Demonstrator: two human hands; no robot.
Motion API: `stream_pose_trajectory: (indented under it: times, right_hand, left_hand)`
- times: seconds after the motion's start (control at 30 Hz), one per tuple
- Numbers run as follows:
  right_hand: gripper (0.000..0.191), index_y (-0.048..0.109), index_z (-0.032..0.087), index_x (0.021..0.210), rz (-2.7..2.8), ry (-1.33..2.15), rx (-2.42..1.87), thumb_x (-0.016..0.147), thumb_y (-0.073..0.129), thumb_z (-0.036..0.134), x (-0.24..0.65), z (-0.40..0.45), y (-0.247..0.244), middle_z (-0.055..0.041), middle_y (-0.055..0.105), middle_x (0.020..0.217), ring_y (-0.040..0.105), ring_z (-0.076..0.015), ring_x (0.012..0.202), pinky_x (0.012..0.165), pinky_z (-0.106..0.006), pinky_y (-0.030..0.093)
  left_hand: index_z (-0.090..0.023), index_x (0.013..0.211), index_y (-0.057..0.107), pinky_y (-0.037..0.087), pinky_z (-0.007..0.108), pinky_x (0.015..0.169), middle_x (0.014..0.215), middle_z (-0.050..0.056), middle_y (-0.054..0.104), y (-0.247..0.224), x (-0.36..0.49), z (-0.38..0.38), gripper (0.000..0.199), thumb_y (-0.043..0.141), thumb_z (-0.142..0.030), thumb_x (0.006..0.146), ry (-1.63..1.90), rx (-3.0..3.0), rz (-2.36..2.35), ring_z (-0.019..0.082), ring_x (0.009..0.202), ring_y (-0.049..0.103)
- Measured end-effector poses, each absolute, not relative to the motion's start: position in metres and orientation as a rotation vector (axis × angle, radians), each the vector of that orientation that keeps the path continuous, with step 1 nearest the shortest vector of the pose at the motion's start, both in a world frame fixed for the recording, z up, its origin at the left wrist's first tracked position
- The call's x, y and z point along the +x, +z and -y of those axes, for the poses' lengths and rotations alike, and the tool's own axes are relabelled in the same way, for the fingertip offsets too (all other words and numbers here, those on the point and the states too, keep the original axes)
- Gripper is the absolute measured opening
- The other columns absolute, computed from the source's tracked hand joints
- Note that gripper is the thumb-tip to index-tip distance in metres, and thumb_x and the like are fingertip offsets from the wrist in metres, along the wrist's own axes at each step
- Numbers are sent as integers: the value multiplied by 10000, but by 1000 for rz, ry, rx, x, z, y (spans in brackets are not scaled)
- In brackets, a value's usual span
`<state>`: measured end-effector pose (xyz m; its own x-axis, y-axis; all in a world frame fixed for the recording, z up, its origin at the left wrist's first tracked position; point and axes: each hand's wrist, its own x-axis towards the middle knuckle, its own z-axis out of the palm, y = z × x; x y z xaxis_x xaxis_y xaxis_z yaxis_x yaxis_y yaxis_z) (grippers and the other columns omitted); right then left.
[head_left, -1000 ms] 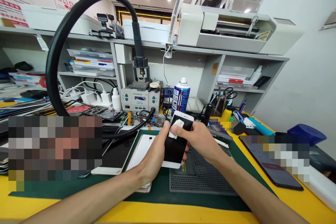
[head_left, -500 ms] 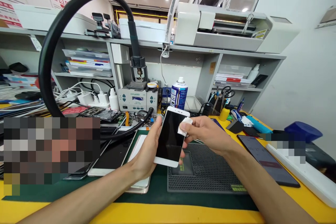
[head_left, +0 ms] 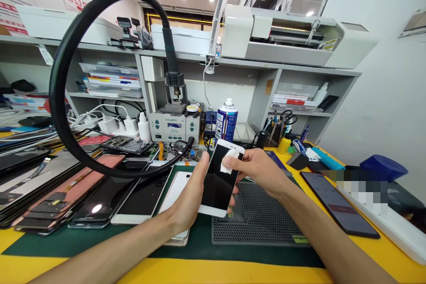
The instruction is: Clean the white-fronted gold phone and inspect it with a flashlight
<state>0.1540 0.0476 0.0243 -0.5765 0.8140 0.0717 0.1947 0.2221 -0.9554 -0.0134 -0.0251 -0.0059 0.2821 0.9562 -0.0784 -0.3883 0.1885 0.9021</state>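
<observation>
A white smartphone [head_left: 216, 188] with a dark screen is tilted up in my left hand [head_left: 190, 204]. My left thumb lies along its left edge, and fingertips show past its right edge. My right hand [head_left: 262, 168] pinches a small white wipe [head_left: 230, 159], pressed against the upper part of the screen. Part of the wipe is under my thumb. Below the phone is a black perforated mat [head_left: 266, 213]. Another white phone [head_left: 175, 191] lies beneath my left wrist, partly covered by it.
Several phones and screen parts [head_left: 66, 191] lie on the left. A black hose [head_left: 56, 84] loops up from the grey hot air station [head_left: 175, 126]. Behind the phone stands a blue spray can [head_left: 226, 120]. On the right are a dark tablet-like device [head_left: 339, 204] and a white bar [head_left: 376, 222].
My right hand has slid the wipe leftward across the upper screen. The phone has shifted slightly down and right with my left hand.
</observation>
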Motion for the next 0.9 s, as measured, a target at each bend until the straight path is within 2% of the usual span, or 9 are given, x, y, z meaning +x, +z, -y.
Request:
stream_pose_trajectory:
  times: [0.17, 0.3, 0.4, 0.6, 0.8, 0.9]
  right_hand:
    - [469, 616, 174, 619, 1879, 1265, -1037, 812, 695, 594, 140, -36, 23, -17, 619, 485, 577, -162, 468, 508, -274, 427]
    - [481, 600, 189, 618, 1834, 1238, -1115, 796, 695, 626, 135, -29, 25, -15, 620, 471, 589, -179, 438, 466, -272, 411]
    - [511, 598, 185, 613, 1891, 1202, -1097, 826, 650, 647, 137, -31, 25, -15, 611, 466, 593, -182, 450, 475, -271, 409]
    - [563, 656, 170, 679, 2077, 1314, -850, 893, 528, 676, 155, -44, 29, -34, 670, 595, 629, -172, 585, 595, -262, 483]
    - [552, 728, 149, 817, 2174, 1488, -732, 877, 559, 672, 174, -51, 40, -72, 727, 811, 685, -187, 757, 720, -284, 559]
    - [490, 727, 155, 840, 2145, 1612, -717, 847, 632, 636, 180, -54, 43, -68, 710, 855, 676, -195, 803, 770, -323, 573]
  left_hand:
    - [-115, 1061, 716, 556, 328, 661, 846, 117, 712, -15, -10, 27, 778, 335, -771, 889, 1106, 944, -893, 211, 676, 659]
    - [-134, 1026, 739, 525, 256, 657, 871, 105, 719, -20, -10, 27, 707, 371, -727, 912, 1128, 1003, -932, 189, 729, 660]
    - [-138, 1054, 733, 542, 293, 672, 855, 105, 717, -19, -10, 26, 716, 364, -735, 909, 1120, 982, -905, 202, 716, 659]
    - [-107, 1065, 714, 562, 415, 733, 901, 147, 714, -10, -13, 27, 782, 345, -772, 884, 1077, 914, -816, 260, 747, 680]
    - [-112, 1048, 695, 560, 420, 723, 907, 153, 702, -5, -15, 28, 779, 300, -767, 896, 1040, 888, -732, 266, 752, 680]
    - [-135, 1067, 675, 563, 422, 711, 887, 145, 707, -4, -14, 28, 744, 292, -752, 905, 1031, 884, -714, 268, 739, 685]
